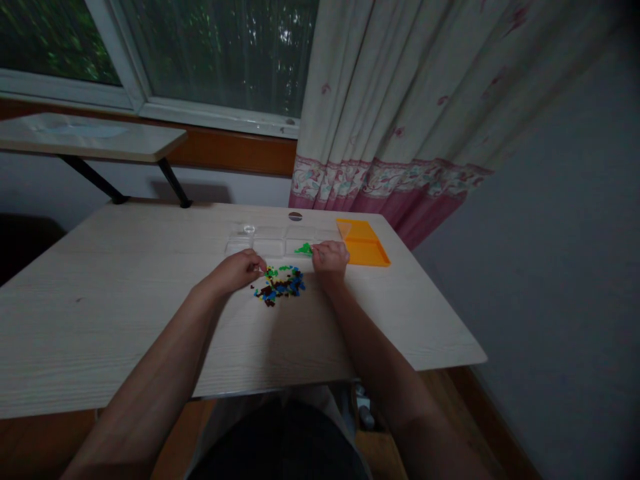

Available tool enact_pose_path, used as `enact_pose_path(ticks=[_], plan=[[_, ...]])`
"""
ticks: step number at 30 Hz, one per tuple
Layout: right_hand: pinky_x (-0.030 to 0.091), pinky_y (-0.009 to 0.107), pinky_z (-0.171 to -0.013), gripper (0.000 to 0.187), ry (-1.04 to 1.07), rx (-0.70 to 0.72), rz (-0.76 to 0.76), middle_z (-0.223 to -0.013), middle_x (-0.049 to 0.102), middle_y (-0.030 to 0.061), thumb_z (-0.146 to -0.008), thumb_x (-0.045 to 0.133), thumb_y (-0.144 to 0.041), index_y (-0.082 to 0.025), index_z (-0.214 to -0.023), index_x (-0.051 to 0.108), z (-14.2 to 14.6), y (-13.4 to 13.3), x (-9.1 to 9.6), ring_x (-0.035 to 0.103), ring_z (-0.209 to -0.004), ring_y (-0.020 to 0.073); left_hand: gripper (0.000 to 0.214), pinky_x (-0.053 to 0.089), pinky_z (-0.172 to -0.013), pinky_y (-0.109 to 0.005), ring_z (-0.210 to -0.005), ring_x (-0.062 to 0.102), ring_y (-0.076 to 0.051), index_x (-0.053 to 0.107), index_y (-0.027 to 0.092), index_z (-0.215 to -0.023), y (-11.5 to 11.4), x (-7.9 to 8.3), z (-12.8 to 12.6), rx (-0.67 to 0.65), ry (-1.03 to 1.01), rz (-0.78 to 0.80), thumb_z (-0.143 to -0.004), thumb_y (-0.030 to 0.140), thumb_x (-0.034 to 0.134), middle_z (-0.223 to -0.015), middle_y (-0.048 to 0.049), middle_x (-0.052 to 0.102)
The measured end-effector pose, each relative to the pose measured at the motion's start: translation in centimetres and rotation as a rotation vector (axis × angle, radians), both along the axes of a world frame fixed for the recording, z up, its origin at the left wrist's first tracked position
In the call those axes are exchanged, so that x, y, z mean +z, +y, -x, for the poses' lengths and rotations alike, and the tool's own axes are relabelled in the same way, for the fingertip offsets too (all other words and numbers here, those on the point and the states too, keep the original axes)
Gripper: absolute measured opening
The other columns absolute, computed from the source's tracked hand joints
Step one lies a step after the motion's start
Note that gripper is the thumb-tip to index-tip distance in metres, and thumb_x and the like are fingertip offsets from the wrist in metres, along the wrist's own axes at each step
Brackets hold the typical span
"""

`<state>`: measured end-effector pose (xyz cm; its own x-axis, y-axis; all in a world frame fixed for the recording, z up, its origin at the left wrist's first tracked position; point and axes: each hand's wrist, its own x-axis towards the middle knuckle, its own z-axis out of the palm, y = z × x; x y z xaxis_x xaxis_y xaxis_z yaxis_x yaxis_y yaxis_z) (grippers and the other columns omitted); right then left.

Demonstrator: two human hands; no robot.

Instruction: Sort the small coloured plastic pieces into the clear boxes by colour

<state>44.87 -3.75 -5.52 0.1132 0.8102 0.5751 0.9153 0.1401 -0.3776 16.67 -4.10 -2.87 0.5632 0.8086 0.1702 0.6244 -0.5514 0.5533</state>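
A pile of small coloured pieces (283, 288), dark brown, blue, green and yellow, lies loose on the table. At its left edge is my left hand (240, 270), fingers pinched together; whatever they hold is too small to make out. Behind the pile stands a clear plastic tray (269, 248) with several compartments. Green pieces (303, 249) are gathered in one compartment towards its right. My right hand (331, 257) is beside them at the tray's right end, fingers curled closed, and their contents are hidden.
An orange plastic case or lid (367, 250) lies right of the tray, close to my right hand. The pale wooden table (140, 300) has a round cable-hole cover (295, 217) at the back. A raised shelf (150, 145) stands back left; a curtain (380, 133) hangs behind.
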Motion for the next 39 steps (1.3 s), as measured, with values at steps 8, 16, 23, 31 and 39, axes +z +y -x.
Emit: enact_pose_path(ticks=[8, 16, 23, 31, 39], plan=[[0.032, 0.038, -0.091, 0.020, -0.030, 0.100, -0.013, -0.101, 0.071, 0.0050, -0.096, 0.059, -0.031, -0.025, -0.096, 0.078, 0.8, -0.6, 0.4, 0.052, -0.105, 0.0220, 0.024, 0.047, -0.072, -0.027, -0.077, 0.060, -0.016, 0.076, 0.020, -0.099, -0.1, 0.3, -0.1, 0.005, -0.039, 0.062, -0.079, 0.026, 0.063, -0.085, -0.0036, 0.063], [0.031, 0.036, -0.094, 0.018, -0.035, 0.134, -0.008, -0.102, 0.072, 0.0046, -0.095, 0.061, -0.031, -0.024, -0.097, 0.078, 1.3, -0.7, 0.4, 0.052, -0.106, 0.0213, 0.018, 0.044, -0.070, -0.026, -0.074, 0.059, -0.016, 0.074, 0.019, -0.091, 0.0, -0.2, -0.3, -0.038, -0.029, 0.026, -0.084, 0.026, 0.059, -0.083, -0.0038, 0.064], [0.030, 0.036, -0.095, 0.019, -0.017, 0.146, -0.013, -0.101, 0.072, 0.0044, -0.096, 0.060, -0.031, -0.024, -0.097, 0.078, 1.3, -0.6, 0.2, 0.052, -0.106, 0.0209, 0.019, 0.043, -0.071, -0.026, -0.077, 0.058, -0.016, 0.072, 0.018, -0.090, 0.0, 0.0, -0.4, -0.032, 0.013, 0.005, -0.084, 0.026, 0.056, -0.083, -0.0040, 0.063], [0.031, 0.036, -0.094, 0.019, -0.013, 0.161, 0.003, -0.100, 0.072, 0.0041, -0.096, 0.060, -0.032, -0.025, -0.097, 0.078, 1.5, -0.8, 0.4, 0.052, -0.105, 0.0209, 0.020, 0.042, -0.070, -0.028, -0.074, 0.057, -0.017, 0.070, 0.019, -0.086, -0.1, 0.0, -0.6, -0.012, 0.027, -0.003, -0.087, 0.032, 0.056, -0.081, -0.0046, 0.063], [0.034, 0.035, -0.094, 0.013, -0.138, 0.359, 0.052, -0.101, 0.074, 0.0032, -0.093, 0.065, -0.028, -0.025, -0.096, 0.077, 1.7, -1.7, 1.2, 0.056, -0.104, 0.0202, 0.023, 0.043, -0.076, -0.030, -0.083, 0.058, -0.020, 0.065, 0.020, -0.091, -0.5, 0.0, -1.1, 0.138, 0.000, -0.083, -0.093, 0.037, 0.050, -0.091, -0.0069, 0.064]])
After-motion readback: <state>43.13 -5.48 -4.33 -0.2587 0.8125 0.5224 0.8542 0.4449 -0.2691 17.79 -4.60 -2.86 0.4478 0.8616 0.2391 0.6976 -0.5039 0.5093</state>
